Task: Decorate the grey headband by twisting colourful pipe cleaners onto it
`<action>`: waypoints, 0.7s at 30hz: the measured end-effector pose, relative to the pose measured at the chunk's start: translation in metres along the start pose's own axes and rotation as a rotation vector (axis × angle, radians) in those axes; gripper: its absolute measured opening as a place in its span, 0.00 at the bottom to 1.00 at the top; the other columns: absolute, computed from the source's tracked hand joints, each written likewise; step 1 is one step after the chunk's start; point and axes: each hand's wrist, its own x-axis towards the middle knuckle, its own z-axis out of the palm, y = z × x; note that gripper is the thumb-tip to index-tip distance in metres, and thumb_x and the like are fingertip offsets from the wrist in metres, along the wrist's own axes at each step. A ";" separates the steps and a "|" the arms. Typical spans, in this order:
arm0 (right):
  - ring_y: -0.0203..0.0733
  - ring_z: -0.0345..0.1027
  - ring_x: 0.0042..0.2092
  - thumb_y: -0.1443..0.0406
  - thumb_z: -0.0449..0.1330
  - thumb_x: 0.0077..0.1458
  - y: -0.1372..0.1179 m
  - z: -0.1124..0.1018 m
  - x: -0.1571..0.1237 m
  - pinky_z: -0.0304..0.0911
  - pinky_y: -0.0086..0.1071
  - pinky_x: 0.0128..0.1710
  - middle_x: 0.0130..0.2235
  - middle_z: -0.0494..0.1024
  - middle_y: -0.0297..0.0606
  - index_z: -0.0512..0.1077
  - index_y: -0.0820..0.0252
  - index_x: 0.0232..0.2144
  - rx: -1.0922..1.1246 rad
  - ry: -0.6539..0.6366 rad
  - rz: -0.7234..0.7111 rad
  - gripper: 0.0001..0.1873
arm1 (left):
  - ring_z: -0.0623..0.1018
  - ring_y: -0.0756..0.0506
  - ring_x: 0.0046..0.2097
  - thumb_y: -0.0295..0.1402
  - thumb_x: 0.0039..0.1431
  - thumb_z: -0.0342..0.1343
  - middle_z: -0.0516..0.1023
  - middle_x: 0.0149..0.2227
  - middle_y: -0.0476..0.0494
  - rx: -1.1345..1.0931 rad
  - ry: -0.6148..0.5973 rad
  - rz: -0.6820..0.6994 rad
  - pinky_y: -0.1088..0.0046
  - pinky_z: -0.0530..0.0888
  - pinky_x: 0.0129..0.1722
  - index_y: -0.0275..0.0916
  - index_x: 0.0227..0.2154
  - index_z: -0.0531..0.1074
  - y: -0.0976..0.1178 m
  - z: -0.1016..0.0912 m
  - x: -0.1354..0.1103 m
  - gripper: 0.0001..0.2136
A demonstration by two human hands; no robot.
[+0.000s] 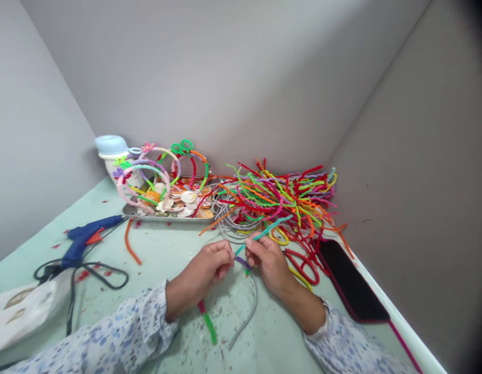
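My left hand (202, 275) is curled, its fingertips closed on a thin grey headband frame (251, 306) that curves down toward me. A pink-and-green pipe cleaner (208, 323) hangs below that hand. My right hand (266, 262) pinches a teal pipe cleaner (270, 228) that rises up and to the right, and a purple pipe cleaner (243, 262) shows between my hands. Just beyond my right hand lie red-handled scissors (302, 266) and a large tangled pile of multicoloured pipe cleaners (283, 202).
A blue glue gun (88, 239) with a black cord lies left. A metal tray (166, 218) holds seashells and pipe-cleaner headbands. A black phone (352, 280) lies right, a white bag (22, 311) front left. Grey walls enclose the pale green table (241, 353).
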 end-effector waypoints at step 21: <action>0.31 0.58 0.20 0.56 0.61 0.49 -0.006 0.002 0.002 0.54 0.26 0.20 0.18 0.66 0.29 0.64 0.60 0.19 -0.142 0.120 -0.023 0.17 | 0.64 0.52 0.23 0.39 0.62 0.44 0.65 0.20 0.53 0.597 0.124 0.250 0.78 0.60 0.24 0.38 0.24 0.64 -0.006 -0.005 -0.002 0.14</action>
